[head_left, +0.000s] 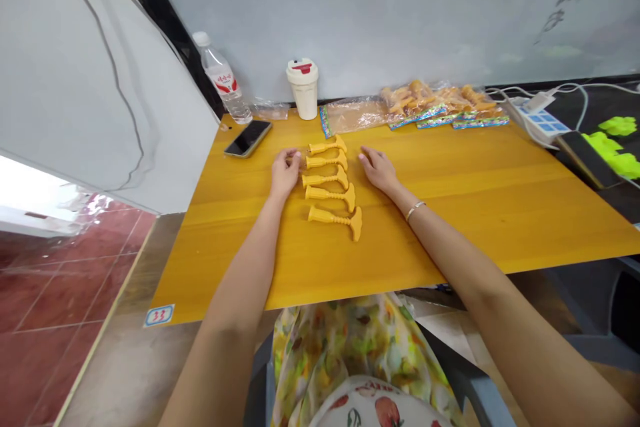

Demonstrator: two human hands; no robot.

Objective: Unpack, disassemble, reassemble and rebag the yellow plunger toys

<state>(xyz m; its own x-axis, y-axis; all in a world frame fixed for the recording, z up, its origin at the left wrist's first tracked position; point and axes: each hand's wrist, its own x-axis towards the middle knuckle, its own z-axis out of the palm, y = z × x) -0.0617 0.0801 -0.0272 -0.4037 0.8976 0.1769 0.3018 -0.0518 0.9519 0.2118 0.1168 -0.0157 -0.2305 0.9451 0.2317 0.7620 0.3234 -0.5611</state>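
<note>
Several yellow plastic toy hammers lie in a column on the table, one below another. Their ribbed handles point left and their heads lie to the right. My left hand rests beside the handle ends of the upper hammers, fingers loosely bent, with nothing visible in it. On the other side, my right hand lies just right of the upper heads, thumb and fingers apart and holding nothing. The wrist of that arm wears a bracelet.
Along the back of the wooden table stand a water bottle and a white lidded cup. A phone lies at the left. Clear bags of orange pieces sit at the back right, near a power strip.
</note>
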